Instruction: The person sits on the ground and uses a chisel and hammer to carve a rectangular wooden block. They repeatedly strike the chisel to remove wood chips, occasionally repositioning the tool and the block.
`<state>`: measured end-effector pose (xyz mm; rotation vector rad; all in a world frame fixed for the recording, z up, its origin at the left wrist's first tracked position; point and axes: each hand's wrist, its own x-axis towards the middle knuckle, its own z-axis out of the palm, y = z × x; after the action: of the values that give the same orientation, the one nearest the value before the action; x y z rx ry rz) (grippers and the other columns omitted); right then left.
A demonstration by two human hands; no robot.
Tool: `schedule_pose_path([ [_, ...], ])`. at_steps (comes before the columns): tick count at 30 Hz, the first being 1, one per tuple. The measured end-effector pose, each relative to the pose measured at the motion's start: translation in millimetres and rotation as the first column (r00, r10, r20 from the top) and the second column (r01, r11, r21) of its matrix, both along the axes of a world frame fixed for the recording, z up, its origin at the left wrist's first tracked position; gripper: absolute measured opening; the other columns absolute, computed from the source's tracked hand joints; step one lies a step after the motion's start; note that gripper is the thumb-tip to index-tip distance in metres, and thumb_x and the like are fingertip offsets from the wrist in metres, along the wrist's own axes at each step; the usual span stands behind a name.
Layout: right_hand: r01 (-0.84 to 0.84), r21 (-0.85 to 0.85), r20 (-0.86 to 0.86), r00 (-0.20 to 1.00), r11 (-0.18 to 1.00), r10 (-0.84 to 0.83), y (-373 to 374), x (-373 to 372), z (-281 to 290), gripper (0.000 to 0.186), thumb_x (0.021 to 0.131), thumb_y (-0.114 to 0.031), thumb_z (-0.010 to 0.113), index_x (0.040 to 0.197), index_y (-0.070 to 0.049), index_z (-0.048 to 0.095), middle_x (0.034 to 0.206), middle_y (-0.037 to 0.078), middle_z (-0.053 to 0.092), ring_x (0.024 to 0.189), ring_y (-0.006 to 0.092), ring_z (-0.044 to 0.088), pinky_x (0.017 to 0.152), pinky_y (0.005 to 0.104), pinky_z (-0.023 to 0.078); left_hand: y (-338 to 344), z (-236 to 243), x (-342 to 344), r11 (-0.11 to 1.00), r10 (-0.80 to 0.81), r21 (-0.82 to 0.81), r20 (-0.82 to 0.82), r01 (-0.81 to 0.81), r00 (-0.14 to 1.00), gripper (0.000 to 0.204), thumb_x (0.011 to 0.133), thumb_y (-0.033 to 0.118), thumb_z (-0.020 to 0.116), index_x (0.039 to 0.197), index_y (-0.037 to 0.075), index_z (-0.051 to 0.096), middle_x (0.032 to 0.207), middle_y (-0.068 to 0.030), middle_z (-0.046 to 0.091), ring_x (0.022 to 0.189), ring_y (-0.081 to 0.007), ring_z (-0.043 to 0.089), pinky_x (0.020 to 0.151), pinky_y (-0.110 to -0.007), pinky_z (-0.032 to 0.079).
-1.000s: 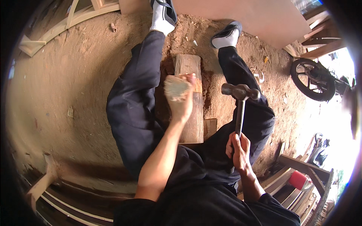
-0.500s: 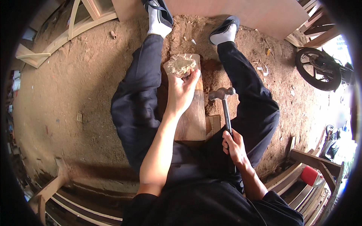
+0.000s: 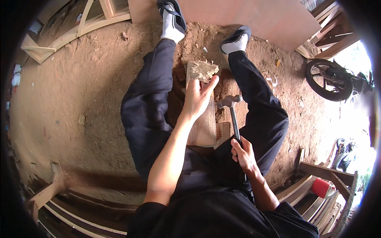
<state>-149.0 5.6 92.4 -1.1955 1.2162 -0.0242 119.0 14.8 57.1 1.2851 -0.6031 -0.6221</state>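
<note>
My left hand [image 3: 199, 94] is closed on the near edge of a rough, pale chunk [image 3: 205, 71] with a ragged, fibrous rim; what it is made of I cannot tell for sure. The chunk is over the far end of a wooden plank [image 3: 203, 129], which lies lengthwise between my legs. In my right hand [image 3: 243, 152], fingers wrap around the dark grip of a ball-peen hammer [image 3: 235, 119]. Its metal head points away from me, beside the plank's right edge and apart from the chunk.
Brown bare soil [image 3: 91, 99] with small scraps surrounds my legs. A wooden frame [image 3: 65, 39] lies at the far left, a flat panel [image 3: 246, 16] beyond my feet. A motorcycle wheel [image 3: 328, 80] stands at right. A red container [image 3: 320, 187] sits by timber at lower right.
My left hand has turned the chunk, so its broad face shows less and it looks narrower. The hammer stays in my right hand, nearly still. The whole view has shifted slightly.
</note>
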Motion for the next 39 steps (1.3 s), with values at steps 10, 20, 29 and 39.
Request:
schedule_pose_path([
  [10,-0.007,-0.012,-0.010,1.000,1.000,0.007,9.4,4.1,8.6,0.024,0.104,-0.028,0.062,0.092,-0.009,0.052,0.072,-0.005,0.044,0.061,0.0034,0.043,0.049,0.0210,0.037,4.4,18.7,-17.0,0.997,0.010,-0.073,0.136,0.000,0.991,0.015,0.097,0.008,0.069,0.107,-0.003,0.068,0.101,-0.0125,0.072,0.093,-0.0196,0.069,0.083,-0.034,0.054],
  [20,-0.019,0.019,-0.048,0.999,1.000,0.020,8.8,4.5,-2.0,0.021,0.103,-0.024,0.063,0.093,-0.008,0.054,0.073,-0.004,0.046,0.062,0.0041,0.045,0.049,0.0215,0.038,18.1,4.3,-59.3,0.997,-0.051,-0.039,0.340,0.068,0.939,0.019,0.088,0.003,0.074,0.105,0.001,0.066,0.109,-0.0148,0.068,0.101,-0.0337,0.066,0.102,-0.044,0.047],
  [29,0.134,0.306,0.132,0.974,0.942,-0.181,-27.8,16.5,-18.2,0.013,0.100,-0.016,0.063,0.095,-0.007,0.055,0.071,-0.002,0.047,0.056,0.0091,0.045,0.049,0.0262,0.036,34.8,-11.2,-74.5,0.986,-0.104,-0.141,-0.094,0.090,0.990,0.031,0.081,-0.002,0.081,0.103,0.004,0.060,0.095,-0.0052,0.063,0.089,-0.0147,0.063,0.084,-0.030,0.053],
  [39,0.164,0.316,0.194,0.953,0.934,-0.233,-57.2,45.3,-65.0,0.011,0.097,-0.009,0.059,0.108,-0.007,0.058,0.075,-0.001,0.050,0.060,0.0108,0.049,0.055,0.0268,0.043,42.7,-7.9,-11.6,0.961,-0.061,-0.267,-0.470,-0.076,0.881,0.062,0.087,-0.011,0.070,0.135,0.018,0.042,0.118,-0.0044,0.056,0.110,-0.0138,0.058,0.088,-0.029,0.054],
])
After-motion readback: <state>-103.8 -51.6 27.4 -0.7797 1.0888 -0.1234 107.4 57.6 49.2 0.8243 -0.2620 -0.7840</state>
